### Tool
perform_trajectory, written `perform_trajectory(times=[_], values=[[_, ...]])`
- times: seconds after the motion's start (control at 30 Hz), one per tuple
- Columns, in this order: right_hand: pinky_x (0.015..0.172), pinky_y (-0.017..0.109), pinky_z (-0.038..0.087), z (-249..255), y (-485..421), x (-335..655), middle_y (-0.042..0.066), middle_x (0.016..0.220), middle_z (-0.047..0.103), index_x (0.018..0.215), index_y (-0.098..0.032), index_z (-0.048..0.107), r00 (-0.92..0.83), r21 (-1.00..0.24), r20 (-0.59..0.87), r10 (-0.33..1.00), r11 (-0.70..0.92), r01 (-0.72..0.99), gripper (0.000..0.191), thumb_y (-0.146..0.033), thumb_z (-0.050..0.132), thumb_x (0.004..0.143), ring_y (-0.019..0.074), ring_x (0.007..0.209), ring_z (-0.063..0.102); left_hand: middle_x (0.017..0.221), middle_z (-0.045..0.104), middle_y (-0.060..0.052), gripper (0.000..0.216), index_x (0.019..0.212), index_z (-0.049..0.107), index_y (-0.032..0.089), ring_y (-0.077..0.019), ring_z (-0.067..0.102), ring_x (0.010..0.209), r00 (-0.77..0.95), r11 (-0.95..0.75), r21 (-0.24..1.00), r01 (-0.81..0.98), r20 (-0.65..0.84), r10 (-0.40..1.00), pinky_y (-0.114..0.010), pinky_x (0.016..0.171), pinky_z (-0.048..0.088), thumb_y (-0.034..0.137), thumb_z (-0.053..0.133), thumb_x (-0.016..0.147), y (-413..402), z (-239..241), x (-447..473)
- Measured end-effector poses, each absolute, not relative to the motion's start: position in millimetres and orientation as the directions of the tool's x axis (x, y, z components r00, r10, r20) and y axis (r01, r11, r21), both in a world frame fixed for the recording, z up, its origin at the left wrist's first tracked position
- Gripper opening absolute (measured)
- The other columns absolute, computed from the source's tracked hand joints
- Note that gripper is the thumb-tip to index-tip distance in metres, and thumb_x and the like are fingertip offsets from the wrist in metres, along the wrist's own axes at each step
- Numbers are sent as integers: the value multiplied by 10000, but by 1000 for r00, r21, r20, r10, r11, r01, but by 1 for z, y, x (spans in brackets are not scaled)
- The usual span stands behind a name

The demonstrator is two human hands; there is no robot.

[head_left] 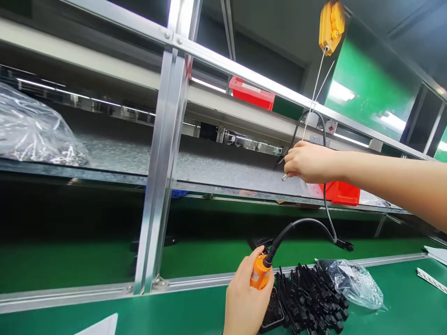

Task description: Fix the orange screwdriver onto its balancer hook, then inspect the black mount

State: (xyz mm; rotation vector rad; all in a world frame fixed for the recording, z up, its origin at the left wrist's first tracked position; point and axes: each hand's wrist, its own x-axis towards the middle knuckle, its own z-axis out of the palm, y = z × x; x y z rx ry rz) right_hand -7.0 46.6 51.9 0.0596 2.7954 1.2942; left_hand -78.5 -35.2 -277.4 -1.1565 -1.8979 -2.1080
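a: item one, what is hidden?
b: left hand (246,298) clenched on orange tool (260,273), body mostly covered; right hand (307,162) pinching a thin wire (316,86) and small metal clip at the shelf edge.
a: surroundings?
b: black cable (307,223), black parts pile (310,298), clear bag (352,281), aluminium post (164,163), yellow balancer (331,23) cropped at top.

Orange tool handle (260,274) in left hand (246,302): glossy smooth plastic. Its black cable (307,222): matt rubber, ribbed nr the handle. Black cable ties (310,298) at bench front edge: semi-gloss plastic. Clear bag (352,281) beside them: thin crinkly glossy film. Bench top (401,316): matt green mat. Frame post (162,153): brushed alu, satin. Shelf (216,167): grey, fine rough texture. Red bin (340,193): smooth plastic. Yellow balancer (331,23) w/ thin wire cord: glossy plastic. Right hand (307,162) pinches small shiny metal piece.
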Motion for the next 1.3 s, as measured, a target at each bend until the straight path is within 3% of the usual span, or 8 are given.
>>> perform_trajectory(times=[0.17, 0.33, 0.47, 0.67, 0.83, 1.03, 1.2, 1.3], values=[[834, 329, 385, 55, 38, -5, 22, 934, 701, 1082, -207, 635, -993, 645, 23, 112, 757, 100, 290, -52, 541, 857, 207, 920, 611, 976, 703, -58, 360, 1127, 613, 197, -179, 678, 795, -659, -328, 855, 401, 518, 545, -288, 739, 564, 308, 619, 785, -20, -229, -82], [608, 257, 415, 65, 23, 4, -2, 867, 702, 927, -205, 650, -978, 466, 135, 159, 861, 204, 148, -113, 629, 812, 167, 776, 633, 867, 696, -5, 327, 1087, 629, 203, -128, 636, 703, -516, -430, 704, 566, 709, 482, -239, 719, 528, 204, 624, 760, -13, -147, -88], [603, 248, 425, 67, 16, 10, -13, 792, 687, 840, -189, 677, -980, 500, 178, 87, 850, 166, 94, -129, 637, 780, 156, 723, 624, 928, 710, -16, 369, 1122, 621, 213, -153, 661, 760, -473, -354, 567, 744, 821, 321, -264, 755, 527, 177, 629, 755, -16, -118, -86], [701, 280, 447, 65, 21, 7, -7, 746, 650, 787, -186, 686, -988, 663, 147, -48, 746, 62, 65, -169, 627, 807, 179, 765, 613, 979, 704, -74, 376, 1146, 592, 154, -217, 670, 878, -294, -21, 294, 956, 955, -37, -302, 771, 515, 169, 612, 772, -15, -118, -81], [793, 326, 441, 67, 18, 13, 20, 769, 638, 794, -164, 690, -996, 721, 87, 8, 690, 69, 89, -187, 621, 845, 218, 890, 615, 848, 678, -20, 348, 1101, 557, 202, -191, 643, 738, -272, 100, 279, 955, 959, -78, -265, 647, 463, 223, 657, 768, -14, -114, -76], [673, 284, 448, 67, 13, 22, 31, 736, 630, 719, -130, 658, -993, 765, 119, 18, 636, 103, 298, -329, 546, 911, 190, 809, 626, 889, 689, -21, 402, 1173, 546, 195, -178, 640, 755, -201, 62, 207, 976, 975, -93, -262, 670, 467, 281, 673, 802, -15, -107, -73], [673, 286, 449, 64, 6, 23, 48, 816, 645, 732, -148, 657, -977, 761, 185, 105, 613, 210, 227, -283, 563, 888, 220, 899, 627, 894, 698, -43, 396, 1153, 593, 174, -176, 647, 760, -193, 46, 196, 979, 979, -71, -259, 663, 464, 408, 651, 838, -17, -102, -70], [693, 298, 450, 62, -1, 23, 52, 791, 639, 693, -147, 647, -968, 724, 241, 74, 650, 230, 235, -267, 571, 881, 245, 950, 622, 889, 704, -51, 422, 1107, 611, 159, -179, 655, 773, -211, 44, 213, 976, 976, -54, -260, 649, 448, 507, 586, 869, -19, -98, -68]])
